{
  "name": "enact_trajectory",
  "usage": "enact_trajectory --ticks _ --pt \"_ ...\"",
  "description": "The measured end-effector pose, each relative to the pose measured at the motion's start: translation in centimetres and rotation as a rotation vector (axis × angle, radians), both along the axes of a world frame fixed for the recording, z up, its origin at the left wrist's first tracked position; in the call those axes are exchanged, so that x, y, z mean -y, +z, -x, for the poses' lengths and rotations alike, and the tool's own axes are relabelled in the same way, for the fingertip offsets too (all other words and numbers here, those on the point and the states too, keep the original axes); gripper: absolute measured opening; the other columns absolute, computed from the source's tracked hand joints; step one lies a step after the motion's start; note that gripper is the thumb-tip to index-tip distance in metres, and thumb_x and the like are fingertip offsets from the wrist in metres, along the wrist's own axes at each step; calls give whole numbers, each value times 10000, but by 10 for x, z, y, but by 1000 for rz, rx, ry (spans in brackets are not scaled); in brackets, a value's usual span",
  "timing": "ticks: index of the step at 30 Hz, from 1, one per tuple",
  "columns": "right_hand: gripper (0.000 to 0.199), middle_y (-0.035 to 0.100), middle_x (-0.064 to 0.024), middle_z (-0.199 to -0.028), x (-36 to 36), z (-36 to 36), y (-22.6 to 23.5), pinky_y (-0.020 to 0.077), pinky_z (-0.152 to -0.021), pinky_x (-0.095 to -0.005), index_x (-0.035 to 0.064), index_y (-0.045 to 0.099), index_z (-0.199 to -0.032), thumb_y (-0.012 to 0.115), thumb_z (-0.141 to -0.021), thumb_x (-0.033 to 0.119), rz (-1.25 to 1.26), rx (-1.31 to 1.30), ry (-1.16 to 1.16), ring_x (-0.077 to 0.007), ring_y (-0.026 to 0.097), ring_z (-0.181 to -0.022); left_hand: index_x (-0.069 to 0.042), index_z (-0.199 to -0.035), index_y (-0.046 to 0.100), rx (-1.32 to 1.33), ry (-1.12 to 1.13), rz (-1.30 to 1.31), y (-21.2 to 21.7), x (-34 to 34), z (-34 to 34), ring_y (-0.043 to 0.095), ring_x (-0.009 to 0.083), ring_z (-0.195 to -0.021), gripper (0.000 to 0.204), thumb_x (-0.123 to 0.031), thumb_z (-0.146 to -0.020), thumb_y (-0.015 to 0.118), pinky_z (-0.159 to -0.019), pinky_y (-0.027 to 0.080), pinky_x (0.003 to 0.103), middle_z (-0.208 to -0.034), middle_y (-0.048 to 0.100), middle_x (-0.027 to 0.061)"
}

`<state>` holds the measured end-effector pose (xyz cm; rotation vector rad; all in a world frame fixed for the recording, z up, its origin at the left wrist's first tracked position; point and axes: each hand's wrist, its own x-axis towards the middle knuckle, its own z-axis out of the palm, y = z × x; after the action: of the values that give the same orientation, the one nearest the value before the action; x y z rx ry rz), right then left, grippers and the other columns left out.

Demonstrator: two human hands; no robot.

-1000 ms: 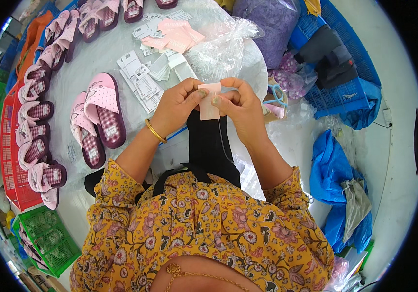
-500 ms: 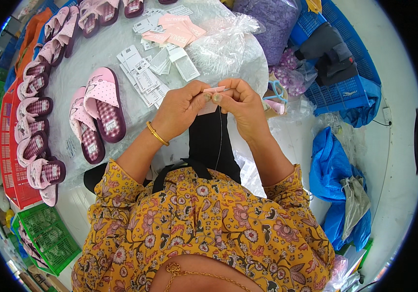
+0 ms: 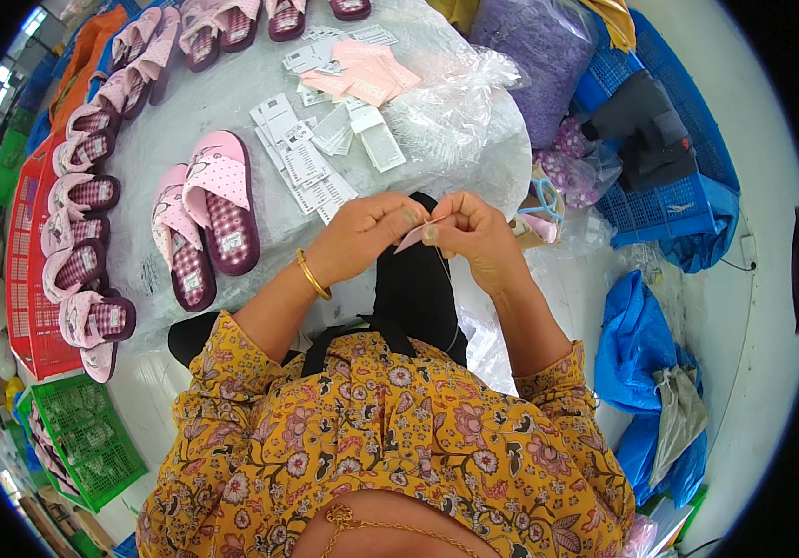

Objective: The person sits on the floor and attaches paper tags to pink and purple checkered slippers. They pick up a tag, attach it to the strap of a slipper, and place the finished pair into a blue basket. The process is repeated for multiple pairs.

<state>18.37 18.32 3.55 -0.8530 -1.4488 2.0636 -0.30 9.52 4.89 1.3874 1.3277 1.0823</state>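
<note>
Both hands meet above my dark trouser leg, just off the table's near edge, pinching a small pink paper tag. My left hand, with a gold bangle at the wrist, has its thumb and forefinger closed at the tag's upper edge. My right hand closes on the same edge from the other side. A thin thread trails down from the fingertips; the exact grip on it is hidden. Left of my hands, a pink dotted slipper and its mate lie on the table, with purple checked insoles.
The round table is plastic-covered. White printed labels, pink tags and clear bags lie on it. Several slippers line its left rim. Scissors lie at right, near a blue crate and blue sacks.
Both hands have come lower and slightly right with the tag, now tilted below the fingers. The whole scene has shifted a little to the right in view.
</note>
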Motion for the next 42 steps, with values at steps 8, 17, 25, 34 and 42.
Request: enact_trajectory --ticks 8,17,25,34,42 --pt "253 647 -20 -774 7 -4 -3 448 -567 -205 17 621 -966 783 -784 87 -89 240 214 -69 559 -646 -35 -944 594 -326 103 -226 -26 6 -2 557 195 -753 147 -180 -943 571 -699 459 323 -826 571 68" --pt "181 643 -8 -874 19 11 -3 443 -588 -193 18 646 -1003 713 -863 111 -152 130 154 -32 522 -671 -44 -931 565 -427 209 -247 -19 23 2 569 300 -779 180 -218 -960 533 -706 462 375 -851 564 119" --pt "102 578 30 -788 20 24 -24 411 -590 -182 34 600 -918 668 -898 107 -113 133 229 -27 477 -658 -43 -1083 591 -768 390 -298 -28 45 35 571 326 -982 309 -186 -829 693 -846 468 400 -1075 597 134" --pt "101 579 34 -804 19 33 -28 421 -612 -195 43 595 -929 653 -911 124 -130 117 232 -31 483 -678 -38 -1212 587 -1203 414 -213 -43 60 63 543 279 -1122 458 -113 -775 699 -941 421 404 -1225 585 105" --pt "103 569 39 -802 26 37 -28 416 -610 -194 45 595 -925 662 -907 121 -74 82 235 -29 479 -679 -66 -1072 643 -1268 439 -257 -46 66 71 594 235 -986 284 -103 -792 674 -884 432 384 -1097 632 56"
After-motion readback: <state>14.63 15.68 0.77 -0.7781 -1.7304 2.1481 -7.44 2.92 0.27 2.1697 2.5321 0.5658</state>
